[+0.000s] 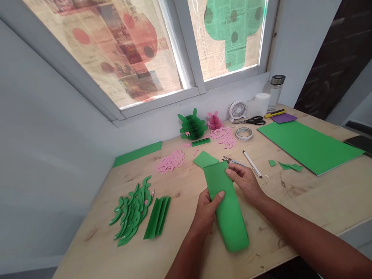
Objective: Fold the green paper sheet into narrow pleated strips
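A long strip of folded green paper (231, 217) lies slanted across my two hands above the wooden table. My left hand (207, 207) grips its left side, thumb on top and fingers beneath. At the far right corner, my right hand (244, 180) pinches the paper between thumb and fingers. Just beyond the strip lies a flat green paper piece (205, 159). Small scissors (232, 160) with a blue part rest partly behind my right hand, beside a white pen (251, 163).
Left are green paper cutouts (133, 213), a pleated green paper (157, 217) and pink cutouts (171, 161). A green honeycomb figure (193, 126), black-handled scissors (252, 120), tape roll (244, 134) and small fan (237, 110) stand behind. Green sheets (309, 145) and a glass bottle (276, 93) are right.
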Tool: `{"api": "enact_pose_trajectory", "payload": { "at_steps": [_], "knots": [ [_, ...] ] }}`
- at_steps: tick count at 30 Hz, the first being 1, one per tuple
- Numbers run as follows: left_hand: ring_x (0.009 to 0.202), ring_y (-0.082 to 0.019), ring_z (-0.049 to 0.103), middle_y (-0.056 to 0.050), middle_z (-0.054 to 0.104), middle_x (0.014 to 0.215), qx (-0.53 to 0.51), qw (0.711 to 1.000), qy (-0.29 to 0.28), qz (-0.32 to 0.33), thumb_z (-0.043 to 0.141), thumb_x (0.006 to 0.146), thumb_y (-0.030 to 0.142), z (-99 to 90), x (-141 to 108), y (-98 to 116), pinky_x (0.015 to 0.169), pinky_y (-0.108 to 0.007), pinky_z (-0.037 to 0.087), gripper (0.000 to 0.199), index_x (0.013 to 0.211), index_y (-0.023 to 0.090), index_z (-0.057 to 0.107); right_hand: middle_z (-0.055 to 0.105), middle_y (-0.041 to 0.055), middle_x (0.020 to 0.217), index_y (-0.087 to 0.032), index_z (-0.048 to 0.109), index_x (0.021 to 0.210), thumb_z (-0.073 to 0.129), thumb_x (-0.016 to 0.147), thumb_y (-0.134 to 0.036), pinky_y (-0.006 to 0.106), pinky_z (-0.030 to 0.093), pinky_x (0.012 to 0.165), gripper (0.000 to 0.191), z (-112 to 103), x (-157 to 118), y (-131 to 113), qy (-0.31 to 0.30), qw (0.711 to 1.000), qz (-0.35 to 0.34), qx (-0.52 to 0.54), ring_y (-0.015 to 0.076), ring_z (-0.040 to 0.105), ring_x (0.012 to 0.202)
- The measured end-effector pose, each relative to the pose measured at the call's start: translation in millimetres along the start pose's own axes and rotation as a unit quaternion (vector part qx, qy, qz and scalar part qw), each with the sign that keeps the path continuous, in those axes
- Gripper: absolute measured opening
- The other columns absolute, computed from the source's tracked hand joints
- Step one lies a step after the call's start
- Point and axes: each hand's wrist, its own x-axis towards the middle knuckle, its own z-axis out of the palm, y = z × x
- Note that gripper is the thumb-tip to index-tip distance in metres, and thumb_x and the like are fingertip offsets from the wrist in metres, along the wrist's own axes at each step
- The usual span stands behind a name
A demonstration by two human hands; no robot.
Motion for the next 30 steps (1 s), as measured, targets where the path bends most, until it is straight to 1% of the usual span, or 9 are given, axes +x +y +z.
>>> {"api": "enact_pose_trajectory", "payload": {
  "at_steps": [2,4,7,14,20,26,30],
  "knots": [
    [0.068,-0.019,0.065,-0.008,0.07,0.076,-0.001,1.0,-0.009,-0.002,0.077,0.068,0.039,-1.1,-0.5,-0.2,0.065,-0.031,0.053,0.037,0.091,0.012,0.068,0.057,-0.0004,0.065,-0.019,0.065,0.074,0.065,0.075,-0.051,0.027,0.043,0.058,0.033,-1.1,0.7,0.2,0.009,1.0,-0.002,-0.02,0.0138,0.05,0.061],
    [0.069,-0.019,0.065,-0.008,0.07,0.076,-0.005,1.0,-0.018,-0.002,0.077,0.068,0.038,-1.9,-0.8,0.0,0.066,-0.031,0.053,0.037,0.093,0.012,0.068,0.054,-0.0007,0.063,-0.018,0.065,0.072,0.064,0.075,-0.053,0.026,0.041,0.055,0.035,-1.8,0.7,0.2,0.011,0.999,-0.004,-0.033,0.0129,0.047,0.058],
    [0.068,-0.019,0.064,-0.008,0.07,0.075,-0.006,1.0,-0.026,-0.008,0.077,0.068,0.038,-2.6,-1.0,0.6,0.065,-0.031,0.053,0.039,0.095,0.012,0.068,0.054,0.0,0.065,-0.018,0.064,0.072,0.064,0.074,-0.054,0.027,0.041,0.056,0.037,-2.0,-0.3,-1.7,0.009,0.999,-0.003,-0.033,0.0134,0.047,0.06],
    [0.066,-0.018,0.064,-0.008,0.07,0.076,-0.013,0.999,-0.025,-0.015,0.078,0.067,0.039,-2.2,-2.8,0.7,0.064,-0.029,0.052,0.038,0.091,0.012,0.069,0.051,-0.0007,0.061,-0.018,0.062,0.068,0.063,0.073,-0.056,0.027,0.041,0.055,0.038,-1.8,-2.4,-7.1,0.012,0.999,-0.011,-0.04,0.0136,0.045,0.059],
    [0.061,-0.017,0.062,-0.008,0.068,0.071,-0.009,1.0,-0.018,-0.014,0.079,0.065,0.04,0.0,-4.9,2.0,0.06,-0.029,0.052,0.039,0.089,0.011,0.068,0.048,-0.0009,0.059,-0.018,0.06,0.065,0.062,0.075,-0.052,0.027,0.039,0.054,0.036,-1.4,-3.6,-7.8,0.019,0.998,-0.025,-0.048,0.0133,0.043,0.058],
    [0.06,-0.015,0.061,-0.007,0.068,0.071,0.002,1.0,-0.017,-0.009,0.079,0.066,0.04,1.7,-6.0,3.6,0.059,-0.027,0.052,0.037,0.087,0.012,0.068,0.046,-0.0011,0.058,-0.019,0.058,0.062,0.063,0.076,-0.049,0.027,0.037,0.053,0.034,-2.0,-5.1,-8.9,0.023,0.998,-0.037,-0.052,0.0131,0.041,0.057],
    [0.06,-0.014,0.06,-0.006,0.068,0.071,0.004,1.0,-0.017,-0.01,0.078,0.066,0.041,1.8,-6.4,3.8,0.059,-0.026,0.051,0.037,0.087,0.012,0.069,0.048,-0.0006,0.059,-0.019,0.061,0.063,0.063,0.076,-0.049,0.027,0.04,0.055,0.033,-2.1,-4.5,-8.0,0.024,0.998,-0.033,-0.042,0.0138,0.044,0.058]
  ]
}}
